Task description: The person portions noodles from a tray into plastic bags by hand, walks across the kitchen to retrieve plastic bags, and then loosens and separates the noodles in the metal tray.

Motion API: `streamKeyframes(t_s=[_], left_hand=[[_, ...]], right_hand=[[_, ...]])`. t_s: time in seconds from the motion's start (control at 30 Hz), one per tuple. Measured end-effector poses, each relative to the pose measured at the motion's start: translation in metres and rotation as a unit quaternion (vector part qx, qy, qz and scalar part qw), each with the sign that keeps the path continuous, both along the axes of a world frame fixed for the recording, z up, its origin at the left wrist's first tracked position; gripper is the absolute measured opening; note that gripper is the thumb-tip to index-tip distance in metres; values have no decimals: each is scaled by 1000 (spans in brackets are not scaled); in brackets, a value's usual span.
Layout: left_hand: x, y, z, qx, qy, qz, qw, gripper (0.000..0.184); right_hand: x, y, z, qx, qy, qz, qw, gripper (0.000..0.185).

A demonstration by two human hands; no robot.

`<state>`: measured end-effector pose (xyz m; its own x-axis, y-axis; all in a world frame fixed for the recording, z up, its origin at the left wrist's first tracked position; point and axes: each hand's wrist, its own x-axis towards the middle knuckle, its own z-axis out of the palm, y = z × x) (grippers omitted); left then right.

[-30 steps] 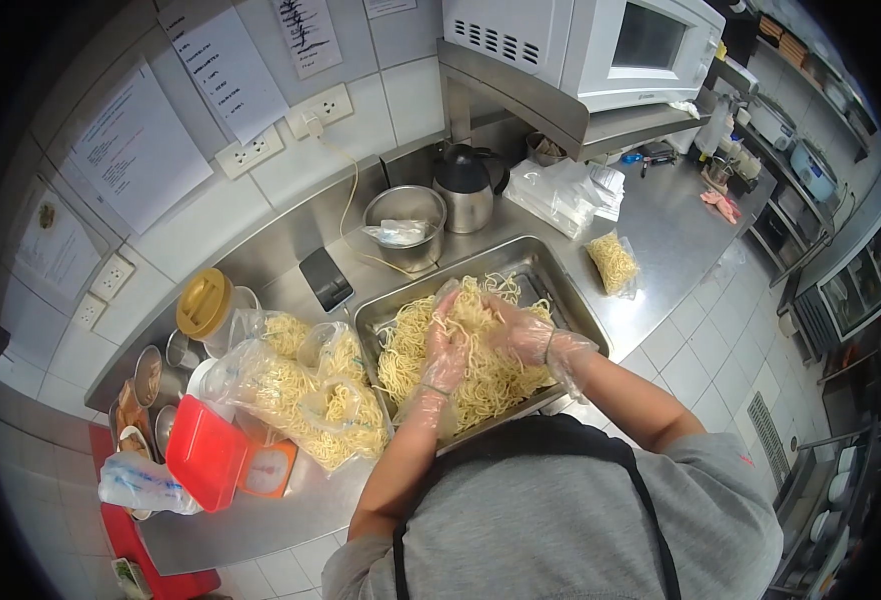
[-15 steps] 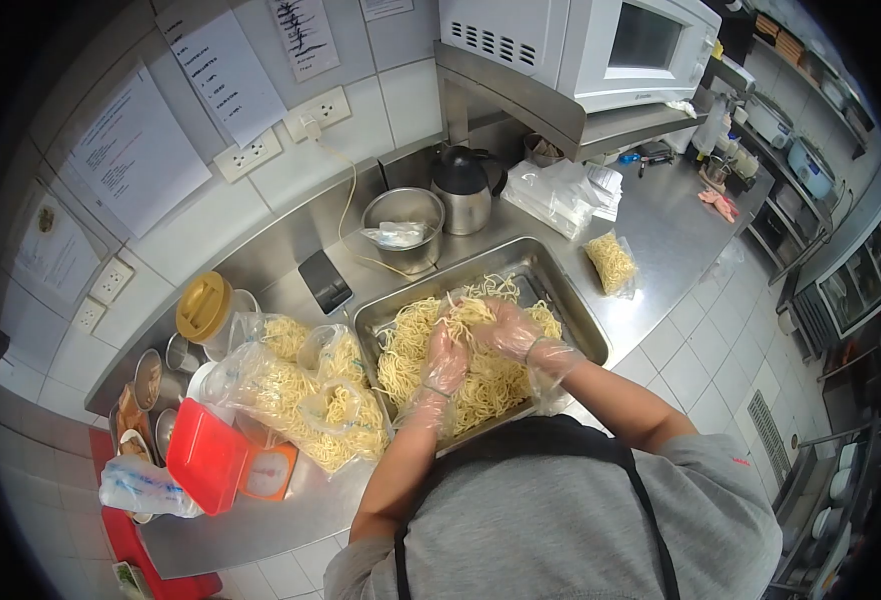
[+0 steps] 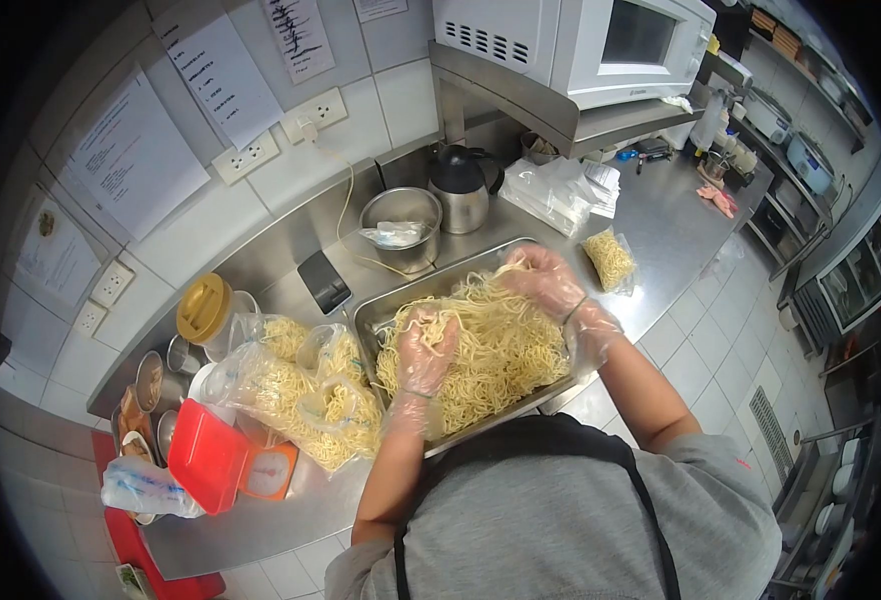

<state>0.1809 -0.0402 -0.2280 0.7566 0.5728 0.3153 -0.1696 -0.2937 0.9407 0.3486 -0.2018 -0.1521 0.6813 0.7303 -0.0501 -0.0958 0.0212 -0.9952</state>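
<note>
Yellow noodles [image 3: 491, 370] fill much of a deep metal tray [image 3: 368, 322] in front of me. Both hands wear clear plastic gloves, banded at the wrists. My left hand [image 3: 429, 355] is over the tray's left part, its fingers curled round a clump of noodles. Over the far right side, my right hand [image 3: 549, 280] grips more strands, raised a little above the pile. Loose noodles stretch between the two hands. Left of the tray lie plastic bags of noodles [image 3: 311, 395], touching its side.
A small noodle bag [image 3: 609, 260] lies right of the tray. Behind stand a metal bowl [image 3: 401, 225], a thermal jug [image 3: 461, 190] and a black scale-like device [image 3: 324, 282]. A red container [image 3: 207, 455] is at left; a microwave [image 3: 621, 50] overhangs the back.
My hands were close together over the middle of the tray. They have moved apart, the left leftward and the right toward the far right, spreading noodles between them.
</note>
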Motion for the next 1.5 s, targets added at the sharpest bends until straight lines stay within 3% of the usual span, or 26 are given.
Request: streamKeyframes(t_s=[0.03, 0.13, 0.17, 0.27, 0.33, 0.37, 0.43, 0.47, 0.6, 0.63, 0.73, 0.77, 0.87, 0.97, 1.07, 1.1, 1.23, 1.33, 1.37, 1.47, 1.5], left_hand=[[-6, 7, 4, 93, -8, 23, 995, 29], [-34, 39, 3, 60, 37, -42, 997, 35], [-38, 39, 7, 129, 101, -44, 985, 48], [-52, 35, 22, 327, 287, -52, 899, 84], [-48, 6, 51, 343, 422, -104, 833, 102], [-43, -7, 59, 348, 485, -129, 792, 112], [-37, -12, 7, 405, 477, -87, 775, 121], [-37, -15, 2, 432, 475, -67, 764, 125], [-40, -15, -4, 408, 420, -19, 810, 97], [-42, -15, 0, 409, 350, 2, 843, 75], [-36, 15, -23, 336, 205, -14, 919, 64], [-34, 5, 12, 304, 183, -11, 935, 56], [-25, 16, 51, 316, 201, -40, 926, 55], [-15, 27, 84, 379, 98, -8, 920, 48], [-8, 23, 123, 426, 37, 27, 904, 37], [-6, 21, 135, 441, 25, 40, 896, 32], [3, 22, 171, 385, -36, -31, 922, 23], [3, 26, 168, 374, -101, -31, 922, 23], [-3, 31, 161, 343, -45, -41, 937, 25], [-11, 42, 119, 253, 40, -59, 965, 29], [-12, 44, 111, 288, 167, -84, 939, 45]], right_hand=[[6, -7, 6, 17, -23, 5, 1000, 18], [18, -25, 35, -95, -108, 34, 989, 19], [21, -30, 38, -123, -111, 138, 977, 48], [12, -11, 12, -259, -347, 275, 858, 88], [-4, 12, -41, -244, -444, 319, 801, 116], [-44, 20, -36, -342, -514, 287, 733, 114], [-81, 27, -40, -414, -570, 237, 669, 106], [-85, 32, -50, -393, -566, 226, 689, 101], [-58, 24, -56, -291, -465, 274, 790, 82], [-55, 22, -50, -259, -448, 252, 817, 68], [-25, 25, -69, -165, -464, 194, 849, 57], [-25, 22, -56, -113, -440, 176, 873, 44], [-20, 24, -5, -302, -536, 132, 777, 38], [-5, 12, 29, -153, -557, 94, 811, 35], [-15, 0, 74, -120, -630, 44, 766, 44], [-14, -2, 73, -110, -612, 18, 783, 48], [-12, -10, 116, -17, -438, 101, 893, 47], [2, -19, 116, 63, -419, 94, 901, 43], [-1, -27, 125, 38, -363, 66, 929, 34], [17, -31, 105, 97, -168, 38, 980, 32], [16, -28, 96, 69, -161, 43, 984, 27]])
